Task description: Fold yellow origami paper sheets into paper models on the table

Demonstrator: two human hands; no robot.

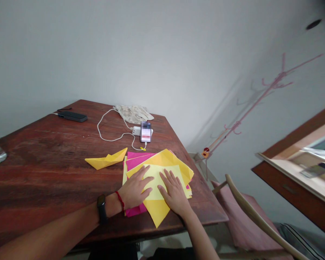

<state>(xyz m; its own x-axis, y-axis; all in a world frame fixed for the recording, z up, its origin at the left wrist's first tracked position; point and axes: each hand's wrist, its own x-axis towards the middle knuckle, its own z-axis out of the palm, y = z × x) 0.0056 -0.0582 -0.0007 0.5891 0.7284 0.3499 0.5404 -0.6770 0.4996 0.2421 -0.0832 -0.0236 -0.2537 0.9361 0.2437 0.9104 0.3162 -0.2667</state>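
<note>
well, from my remote seat the big reddish-brown table (56, 173) fills most of what i see, pushed up to a pale wall, with a pink coat rack (260, 92) leaning across the view on the right and a pink-covered chair (241, 231) below it. on the table's near edge sits the untidy paper stack (138, 157), pink and yellow layers lying at different angles. on top of it, right under the palms, is the pale yellow sheet (156, 170), with a deeper yellow corner (157, 213) pointing toward me below it; i can't tell whether that corner is a separate sheet or part of the same one.

the left hand (134, 187) and right hand (174, 191) press down flat, fingers spread wide, gripping nothing. a crumpled cloth (132, 113) lies at the back. just left of the stack rests a folded yellow paper boat (107, 161), which i'd judge finished. that makes one shaped piece done, as far as i can see; the paper under the palms looks barely begun, and the layers beneath seem flat. smaller again, the phone (145, 133) sits beyond the stack, cabled.
</note>
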